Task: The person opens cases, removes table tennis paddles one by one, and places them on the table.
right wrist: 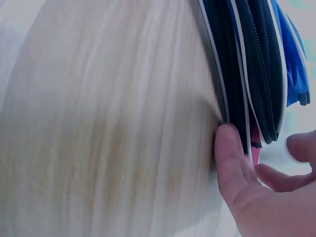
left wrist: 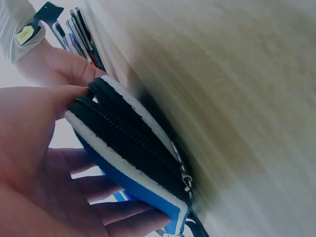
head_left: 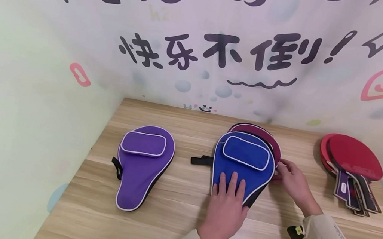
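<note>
A blue table tennis bat case (head_left: 234, 175) with white piping and a front pocket lies partly over a maroon bat case (head_left: 275, 141). My left hand (head_left: 226, 216) rests on the lower part of the blue case, fingers straight and spread; in the left wrist view the thumb lies by its black zipper (left wrist: 131, 131). At the right edge of the stack, my right hand (head_left: 296, 186) pinches the side of the maroon case. From the right wrist view, one fingertip (right wrist: 228, 138) sits at the lower case's edge, below the blue one.
To the left lies a purple bat case (head_left: 143, 168) with a black strap. Several red table tennis bats (head_left: 355, 156) are stacked at the right, handles toward me. A printed cloth (head_left: 180, 85) hangs behind the wooden table (head_left: 173, 219).
</note>
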`<state>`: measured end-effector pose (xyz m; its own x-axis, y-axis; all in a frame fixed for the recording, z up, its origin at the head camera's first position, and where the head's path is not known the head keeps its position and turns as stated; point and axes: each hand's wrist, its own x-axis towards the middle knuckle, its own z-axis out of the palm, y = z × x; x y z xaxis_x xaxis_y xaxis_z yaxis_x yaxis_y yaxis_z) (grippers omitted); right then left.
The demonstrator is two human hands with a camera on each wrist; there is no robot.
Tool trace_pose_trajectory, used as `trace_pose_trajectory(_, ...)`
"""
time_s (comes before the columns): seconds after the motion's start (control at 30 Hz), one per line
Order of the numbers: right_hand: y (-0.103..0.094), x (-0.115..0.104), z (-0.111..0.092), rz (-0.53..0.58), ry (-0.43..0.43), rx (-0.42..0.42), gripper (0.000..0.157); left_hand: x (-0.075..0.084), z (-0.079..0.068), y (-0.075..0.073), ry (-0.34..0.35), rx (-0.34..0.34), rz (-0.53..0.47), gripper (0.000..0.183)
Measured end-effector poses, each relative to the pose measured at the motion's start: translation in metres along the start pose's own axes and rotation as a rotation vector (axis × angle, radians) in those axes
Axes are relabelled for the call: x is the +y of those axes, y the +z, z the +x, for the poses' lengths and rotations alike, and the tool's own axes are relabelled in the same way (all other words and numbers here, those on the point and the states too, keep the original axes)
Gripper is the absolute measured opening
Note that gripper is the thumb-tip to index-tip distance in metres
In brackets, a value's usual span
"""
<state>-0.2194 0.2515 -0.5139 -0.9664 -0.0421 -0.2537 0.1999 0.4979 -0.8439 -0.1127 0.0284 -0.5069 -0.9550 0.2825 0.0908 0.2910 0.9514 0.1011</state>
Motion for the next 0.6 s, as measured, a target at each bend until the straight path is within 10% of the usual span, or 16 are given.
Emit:
trace_pose_trajectory(0.27,-0.001,-0.003,0.005,-0.055,0.040,-0.047,0.093,-0.054,0.000,-0.035,-0.101,0.212,-0.133,0.058)
trace_pose_trajectory(0.6,-0.001,-0.007,0.004,-0.110,-0.014,-0.015,0.088,-0.161,-0.021,-0.059,-0.512,0.379,-0.282,0.067)
